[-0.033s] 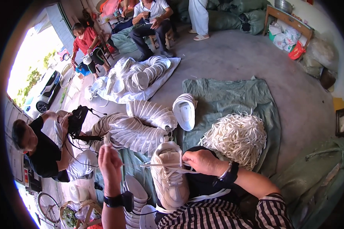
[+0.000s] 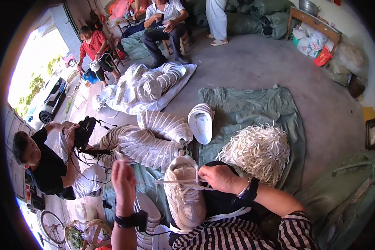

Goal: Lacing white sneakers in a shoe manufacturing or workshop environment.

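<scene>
Shoe (image 2: 186,208): pale, in the near middle, toe toward the near side, its near end by the striped shirt (image 2: 221,235).
Lace (image 2: 175,181): threaded through the shoe, stretched straight from left to right across it.
Left hand (image 2: 123,181): left of the shoe, apart from it, blurred; fingers closed on the lace.
Right hand (image 2: 223,179): just right of the shoe's opening; fingers clamped on the lace.
Lace pile (image 2: 256,152): white, loose, farther right, on the green sheet (image 2: 254,104).
Lone shoe (image 2: 201,125): beyond, at the sheet's left edge.
Shoe rows (image 2: 154,146): white, closely packed, far and left.
Person (image 2: 50,166): left, in a dark top.
</scene>
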`<state>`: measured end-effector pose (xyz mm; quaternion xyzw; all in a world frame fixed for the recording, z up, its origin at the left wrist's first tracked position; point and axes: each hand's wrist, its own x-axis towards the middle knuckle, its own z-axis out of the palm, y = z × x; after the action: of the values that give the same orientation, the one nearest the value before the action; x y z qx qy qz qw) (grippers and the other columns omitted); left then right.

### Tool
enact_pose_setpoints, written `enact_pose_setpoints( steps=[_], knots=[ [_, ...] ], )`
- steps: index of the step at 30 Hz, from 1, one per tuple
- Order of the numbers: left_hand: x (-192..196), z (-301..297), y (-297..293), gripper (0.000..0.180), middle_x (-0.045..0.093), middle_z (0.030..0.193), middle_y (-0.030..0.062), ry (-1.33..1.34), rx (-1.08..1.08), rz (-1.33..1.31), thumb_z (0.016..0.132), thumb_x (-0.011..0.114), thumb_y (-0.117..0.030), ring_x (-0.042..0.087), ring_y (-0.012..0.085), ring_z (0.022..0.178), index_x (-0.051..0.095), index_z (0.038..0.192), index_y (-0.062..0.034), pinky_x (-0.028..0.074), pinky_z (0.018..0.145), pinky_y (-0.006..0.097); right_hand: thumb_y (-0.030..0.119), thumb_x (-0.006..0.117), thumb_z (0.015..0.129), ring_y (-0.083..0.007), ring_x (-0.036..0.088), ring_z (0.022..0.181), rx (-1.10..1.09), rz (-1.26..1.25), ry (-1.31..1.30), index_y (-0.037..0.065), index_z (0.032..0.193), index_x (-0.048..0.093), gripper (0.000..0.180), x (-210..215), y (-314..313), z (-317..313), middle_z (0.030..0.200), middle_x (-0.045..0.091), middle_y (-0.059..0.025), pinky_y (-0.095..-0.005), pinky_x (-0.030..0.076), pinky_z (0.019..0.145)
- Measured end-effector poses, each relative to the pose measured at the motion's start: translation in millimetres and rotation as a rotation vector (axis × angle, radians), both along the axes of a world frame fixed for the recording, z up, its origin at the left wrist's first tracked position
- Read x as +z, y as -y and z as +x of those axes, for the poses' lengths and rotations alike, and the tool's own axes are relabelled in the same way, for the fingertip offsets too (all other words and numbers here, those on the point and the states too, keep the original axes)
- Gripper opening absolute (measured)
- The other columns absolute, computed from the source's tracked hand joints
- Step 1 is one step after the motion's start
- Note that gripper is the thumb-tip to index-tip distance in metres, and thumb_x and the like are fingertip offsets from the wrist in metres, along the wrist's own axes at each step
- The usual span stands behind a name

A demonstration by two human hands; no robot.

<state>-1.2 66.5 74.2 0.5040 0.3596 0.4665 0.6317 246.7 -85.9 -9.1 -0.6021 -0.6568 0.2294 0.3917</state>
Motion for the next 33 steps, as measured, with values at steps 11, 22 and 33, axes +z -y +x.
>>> enact_pose_setpoints(
  steps=[11, 22, 33],
  knots=[
    [-63.1, 18.5, 57.9, 0.02, 0.059, 0.07, 0.0039, -0.539, -0.372, 0.211, 0.091, 0.056, -0.017, 0.054, 0.01, 0.063, 0.058, 0.085, 0.001, 0.046, 0.059, 0.026, 0.01, 0.052, 0.078, -0.0297, 0.059, 0.085, 0.264, -0.036, 0.597, 0.01, 0.09, 0.055, 0.012, 29.5, -12.5, -7.7, 0.084, 0.058, -0.0124, -0.0419, 0.047, 0.068],
    [-39.2, 7.9, 58.3, 0.019, 0.063, 0.081, 0.0171, -0.611, -0.238, 0.484, 0.086, 0.061, -0.019, 0.06, 0.0281, 0.072, 0.062, 0.093, -0.0006, 0.047, 0.065, 0.034, 0.01, 0.05, 0.081, -0.0336, 0.058, 0.09, 0.23, -0.28, 0.492, -0.004, 0.083, 0.061, 0.017, 24.1, -50.9, -22.2, 0.091, 0.057, -0.0184, -0.0418, 0.046, 0.077],
    [-77.7, -4.5, 62.1, 0.019, 0.06, 0.071, 0.0098, -0.589, -0.398, 0.403, 0.088, 0.06, -0.019, 0.054, 0.0163, 0.063, 0.061, 0.089, -0.0003, 0.044, 0.059, 0.032, 0.017, 0.064, 0.081, -0.0115, 0.058, 0.062, -0.561, 0.255, -0.431, 0.0, 0.08, 0.062, 0.017, 12.7, -83.8, 80.9, 0.067, 0.062, -0.0029, -0.0265, 0.045, 0.056]
  ],
)
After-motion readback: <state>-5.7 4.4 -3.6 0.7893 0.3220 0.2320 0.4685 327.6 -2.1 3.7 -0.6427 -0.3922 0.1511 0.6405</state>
